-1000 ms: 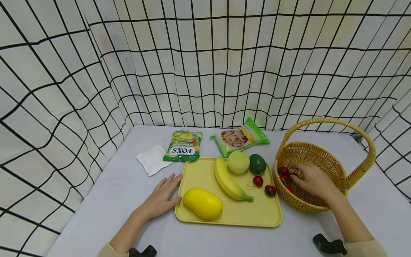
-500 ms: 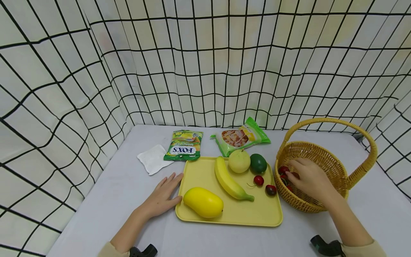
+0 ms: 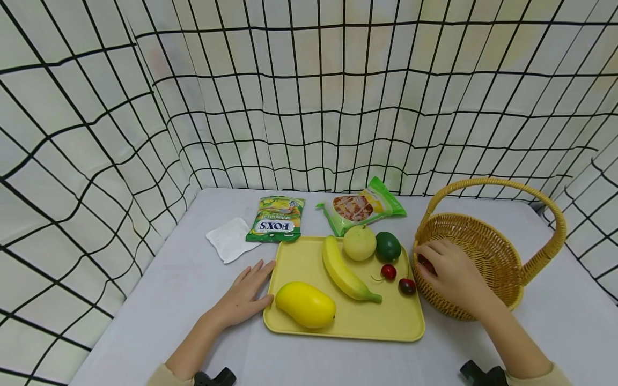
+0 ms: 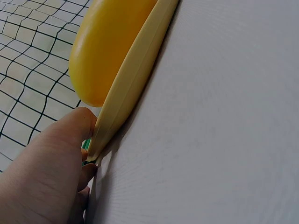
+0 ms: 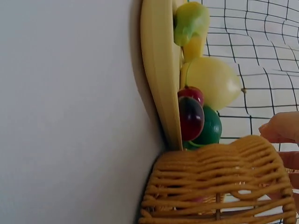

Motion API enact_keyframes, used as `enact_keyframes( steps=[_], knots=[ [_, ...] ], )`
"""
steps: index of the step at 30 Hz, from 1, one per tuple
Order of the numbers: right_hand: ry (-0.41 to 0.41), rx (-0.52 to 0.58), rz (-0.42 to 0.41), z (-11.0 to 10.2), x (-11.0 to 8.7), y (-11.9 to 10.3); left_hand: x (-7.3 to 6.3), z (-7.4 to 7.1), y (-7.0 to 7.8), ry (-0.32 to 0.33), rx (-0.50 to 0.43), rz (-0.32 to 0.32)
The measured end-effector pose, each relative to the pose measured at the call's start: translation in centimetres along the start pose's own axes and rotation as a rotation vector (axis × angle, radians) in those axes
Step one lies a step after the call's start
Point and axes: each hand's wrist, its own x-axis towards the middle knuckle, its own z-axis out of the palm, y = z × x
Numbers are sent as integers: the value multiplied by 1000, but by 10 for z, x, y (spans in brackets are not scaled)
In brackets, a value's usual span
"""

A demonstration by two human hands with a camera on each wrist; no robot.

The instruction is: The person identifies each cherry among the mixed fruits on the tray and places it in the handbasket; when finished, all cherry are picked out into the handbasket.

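My left hand (image 3: 243, 300) rests on the white table, its fingers straight along the yellow tray (image 3: 372, 324)'s left edge. In the left wrist view the thumb touches the tray rim, below a mango (image 4: 105, 51). My right hand (image 3: 453, 273) reaches into a wicker basket (image 3: 502, 262) with fingers curled round a dark red cherry (image 3: 426, 264) by the left wall. The basket's side partly hides those fingers in the right wrist view. The tray also bears a banana (image 3: 340, 271), a pale round fruit (image 3: 359, 244), a dark green fruit (image 3: 388, 246) and two cherries (image 3: 407, 287).
Behind the tray lie a green candy packet (image 3: 275, 220) and a green-and-white snack packet (image 3: 357, 208). A white square sachet (image 3: 230, 239) is at the left. The basket's tall handle (image 3: 492, 182) arches over it. Black netting surrounds the table.
My right hand has shifted left inside the basket, toward its left wall, and now covers most of the cherries there. The left hand and the tray's fruit stay put.
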Motion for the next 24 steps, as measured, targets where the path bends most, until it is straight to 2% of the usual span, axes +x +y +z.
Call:
enact_keyframes(
  steps=[7,24],
  knots=[
    [32,-18,-103,8,2,-9,0,0,-1,-3,0,0],
    [6,-64,-182,27,4,-28,0,0,-3,-8,-10,1]
  ],
)
